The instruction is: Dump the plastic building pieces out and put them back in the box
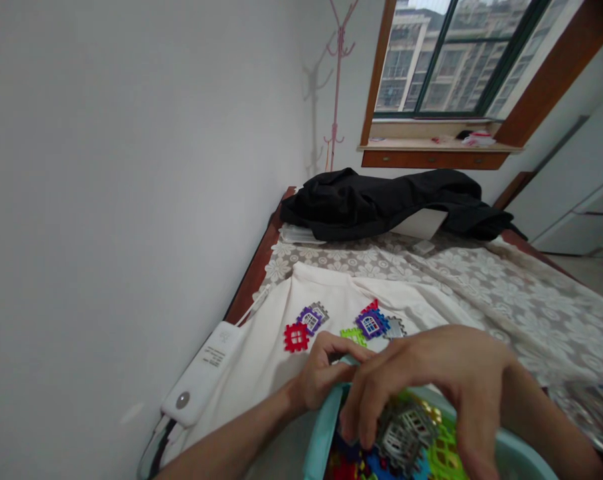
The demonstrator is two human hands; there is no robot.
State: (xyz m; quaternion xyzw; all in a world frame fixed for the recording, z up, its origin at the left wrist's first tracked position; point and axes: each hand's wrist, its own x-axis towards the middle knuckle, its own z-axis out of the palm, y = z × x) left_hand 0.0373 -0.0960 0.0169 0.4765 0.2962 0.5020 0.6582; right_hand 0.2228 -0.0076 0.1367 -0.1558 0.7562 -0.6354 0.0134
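Observation:
My left hand (331, 370) is closed on the rim of a light teal basin (322, 433) at the bottom of the head view. Over the basin's mouth arches my right hand (426, 380), its curved fingers reaching in and its thumb held apart; nothing shows in its grasp. Inside lie plastic window-shaped building blocks, among them grey blocks (406, 433) and a lime green block (446, 453). On the white cloth beyond, a red block (296, 338) touches a purple block (310, 320). To their right is another cluster with a blue-purple block (371, 325) and a grey block (395, 327).
White cloth (266, 353) covers part of a floral-patterned bedspread (531, 300). A white power-unit-like box (204, 373) with a cord lies along the left wall. Black clothing (381, 200) is heaped at the far end, before a pink coat stand (337, 87).

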